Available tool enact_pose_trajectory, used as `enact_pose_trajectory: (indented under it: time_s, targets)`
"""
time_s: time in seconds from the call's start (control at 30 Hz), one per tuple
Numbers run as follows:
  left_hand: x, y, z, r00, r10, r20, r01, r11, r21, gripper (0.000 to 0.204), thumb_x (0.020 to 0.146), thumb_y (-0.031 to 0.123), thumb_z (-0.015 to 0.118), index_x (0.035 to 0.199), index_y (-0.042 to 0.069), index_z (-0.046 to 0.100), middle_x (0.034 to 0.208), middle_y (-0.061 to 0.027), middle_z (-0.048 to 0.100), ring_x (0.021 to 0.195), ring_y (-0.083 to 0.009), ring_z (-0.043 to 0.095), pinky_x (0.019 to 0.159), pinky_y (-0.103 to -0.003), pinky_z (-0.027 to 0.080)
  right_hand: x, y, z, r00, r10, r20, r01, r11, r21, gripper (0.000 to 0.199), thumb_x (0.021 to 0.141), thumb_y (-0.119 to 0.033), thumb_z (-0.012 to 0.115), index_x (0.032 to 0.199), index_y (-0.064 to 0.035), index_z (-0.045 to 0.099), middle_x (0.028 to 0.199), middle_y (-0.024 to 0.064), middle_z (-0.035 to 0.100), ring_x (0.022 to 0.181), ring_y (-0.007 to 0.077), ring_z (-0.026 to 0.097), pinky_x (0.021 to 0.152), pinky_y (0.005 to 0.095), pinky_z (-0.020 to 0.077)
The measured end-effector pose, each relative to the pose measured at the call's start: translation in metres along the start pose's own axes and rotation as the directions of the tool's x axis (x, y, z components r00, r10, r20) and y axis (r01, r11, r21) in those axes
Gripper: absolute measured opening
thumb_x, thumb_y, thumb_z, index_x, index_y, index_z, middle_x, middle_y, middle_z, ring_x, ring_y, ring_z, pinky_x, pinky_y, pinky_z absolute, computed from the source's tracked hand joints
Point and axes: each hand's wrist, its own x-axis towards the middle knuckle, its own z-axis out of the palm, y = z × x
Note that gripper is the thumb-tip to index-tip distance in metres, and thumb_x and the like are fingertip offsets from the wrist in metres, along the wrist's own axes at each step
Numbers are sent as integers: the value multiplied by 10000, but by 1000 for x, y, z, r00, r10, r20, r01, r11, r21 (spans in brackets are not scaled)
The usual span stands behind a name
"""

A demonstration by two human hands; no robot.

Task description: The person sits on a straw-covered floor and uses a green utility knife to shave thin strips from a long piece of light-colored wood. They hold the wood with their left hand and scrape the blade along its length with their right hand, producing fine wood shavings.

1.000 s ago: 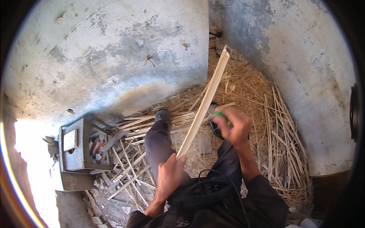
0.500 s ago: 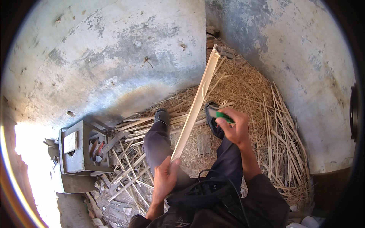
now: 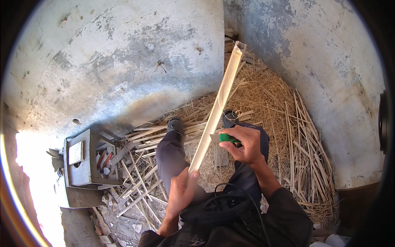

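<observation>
My left hand (image 3: 181,190) is closed round the near end of a long, pale strip of wood (image 3: 215,113). The strip slants up and away to the right, its dark-notched far end over the heap of shavings. A thin curl (image 3: 236,114) hangs beside its right edge. In my right hand (image 3: 245,146) is a green-handled knife (image 3: 227,138); the fingers wrap its handle. Its short, broad metal blade points left, at the strip's right edge near mid-length. Whether the blade touches the wood I cannot tell.
Fine straw-coloured shavings (image 3: 263,88) cover the floor ahead. Loose sticks (image 3: 310,158) lean along the right wall, and more sticks (image 3: 142,185) lie crossed at the left. A grey wooden box (image 3: 92,158) with items inside stands at the left, near a bright opening.
My right hand has come nearer to me and to the left, bringing the knife blade to the strip. The strip's far end has shifted slightly up and right; my left hand keeps its hold.
</observation>
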Motion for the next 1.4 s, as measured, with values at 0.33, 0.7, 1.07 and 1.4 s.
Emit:
enact_pose_trajectory:
  time_s: [0.33,0.7,1.07,1.4]
  targets:
    - [2,5,-8,998,-41,47,41,999,-17,315,1165,256,597,1061,-31,673,661,-28,524,672,-63,448,585,-349,393,10,-6,-4,999,-38,-10,36,986,-161,314,887,-351,902,1048,-88,839,776,50,765,569,201,666,543,324,500]
    - [-3,1,-9,996,-83,15,81,995,63,291,1140,256,623,1078,-22,680,667,-102,583,637,-127,499,606,-390,436,12,8,-8,999,47,7,-45,979,-196,300,910,-376,896,1062,-123,845,892,36,826,622,192,736,548,318,537]
    - [-4,4,-7,996,-73,-52,80,983,164,267,1114,225,640,1049,-31,680,665,-202,605,555,-271,553,590,-435,444,9,15,-4,999,32,3,-31,972,-234,311,909,-405,893,1052,-131,853,902,37,836,629,185,750,546,316,542]
    - [-3,1,-5,997,-40,-61,52,977,209,259,1106,221,651,1038,-28,673,678,-253,630,579,-423,640,589,-491,457,8,21,-2,999,16,-35,-24,974,-227,309,931,-420,875,1020,-125,850,850,31,817,605,181,739,521,310,523]
